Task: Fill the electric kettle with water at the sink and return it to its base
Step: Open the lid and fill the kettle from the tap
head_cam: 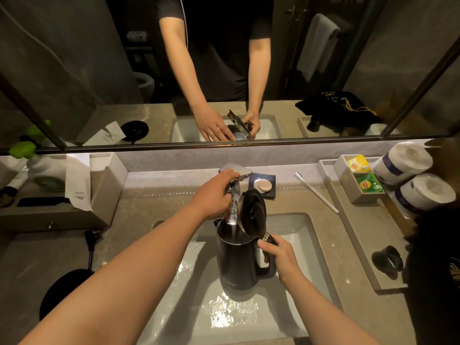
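The black electric kettle (239,265) stands inside the white sink (303,245) with its lid (251,212) flipped up. My right hand (278,257) grips the kettle's handle. Water runs from the chrome faucet (232,207) into the kettle's open mouth. My left hand (214,192) rests on the faucet lever at the back of the sink. The round black kettle base (63,292) lies on the counter at the left, its cord and plug (90,242) trailing away behind it.
A soap dish (263,186) and a white toothbrush (316,191) lie behind the sink. A tray at the right holds tea bags (361,175), paper rolls (408,175) and a dark cup (387,261). A tissue box (104,180) stands at the left. A mirror spans the wall.
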`<state>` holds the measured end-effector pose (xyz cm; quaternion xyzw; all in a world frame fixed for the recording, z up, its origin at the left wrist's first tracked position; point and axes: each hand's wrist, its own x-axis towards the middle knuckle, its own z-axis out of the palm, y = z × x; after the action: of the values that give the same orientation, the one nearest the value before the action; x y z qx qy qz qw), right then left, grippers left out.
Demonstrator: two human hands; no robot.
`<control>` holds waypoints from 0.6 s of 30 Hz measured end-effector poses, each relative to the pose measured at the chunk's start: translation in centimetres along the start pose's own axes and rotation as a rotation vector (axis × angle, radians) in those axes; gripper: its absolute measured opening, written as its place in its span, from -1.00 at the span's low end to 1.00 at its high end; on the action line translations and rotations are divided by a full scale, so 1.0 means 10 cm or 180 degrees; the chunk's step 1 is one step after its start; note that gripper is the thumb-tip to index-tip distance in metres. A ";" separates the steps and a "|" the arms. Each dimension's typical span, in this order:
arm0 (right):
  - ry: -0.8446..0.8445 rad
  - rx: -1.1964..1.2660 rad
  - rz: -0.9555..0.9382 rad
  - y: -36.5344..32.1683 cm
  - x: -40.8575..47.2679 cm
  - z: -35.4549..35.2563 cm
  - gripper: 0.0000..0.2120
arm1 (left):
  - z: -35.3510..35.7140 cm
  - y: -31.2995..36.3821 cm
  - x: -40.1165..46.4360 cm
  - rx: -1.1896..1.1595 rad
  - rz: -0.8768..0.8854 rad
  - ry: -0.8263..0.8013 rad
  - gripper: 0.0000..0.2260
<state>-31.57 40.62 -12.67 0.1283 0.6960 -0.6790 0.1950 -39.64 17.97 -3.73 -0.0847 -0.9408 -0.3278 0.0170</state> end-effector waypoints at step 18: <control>-0.0054 0.0023 0.0020 0.00 0.00 0.00 -0.89 | 0.00 0.00 0.01 -0.0023 -0.0011 -0.0061 -0.46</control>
<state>-31.54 40.63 -12.68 0.1254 0.6915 -0.6820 0.2027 -39.70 17.97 -3.67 -0.0863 -0.9399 -0.3304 0.0071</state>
